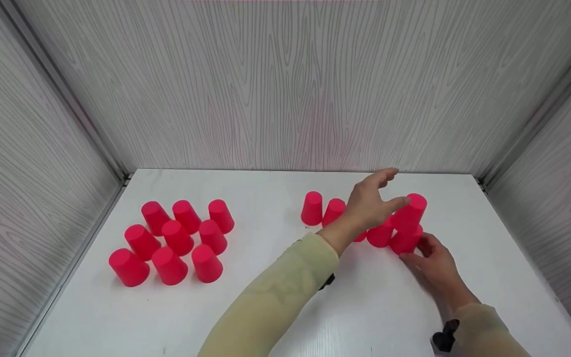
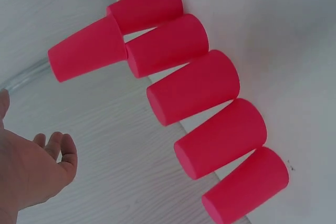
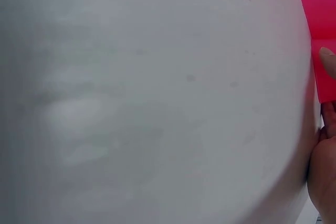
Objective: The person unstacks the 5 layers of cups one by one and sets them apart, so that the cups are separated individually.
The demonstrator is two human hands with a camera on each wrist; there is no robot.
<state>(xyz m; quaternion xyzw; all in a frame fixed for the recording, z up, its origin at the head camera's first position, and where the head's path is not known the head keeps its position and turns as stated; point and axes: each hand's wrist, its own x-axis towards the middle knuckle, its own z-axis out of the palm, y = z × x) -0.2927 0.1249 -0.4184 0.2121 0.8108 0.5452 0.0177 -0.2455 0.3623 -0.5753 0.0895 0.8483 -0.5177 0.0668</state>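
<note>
A row of several upside-down red plastic cups [image 2: 194,87] runs across the right half of the table. One more red cup [image 1: 412,210] sits upside down on top, bridging the two cups at the row's right end. My left hand [image 1: 371,201] is beside this upper cup with fingers spread; the left wrist view shows a gap between them. Low down, my right hand [image 1: 436,263] holds the end cup [image 1: 405,242] near its rim, thumb in front and fingers at its right side. My left forearm hides part of the row in the head view.
On the left of the white table [image 1: 270,297] stand several upside-down red cups [image 1: 177,238], set out in a three-by-three block. Wood-grain panels [image 1: 285,89] close off the back and both sides.
</note>
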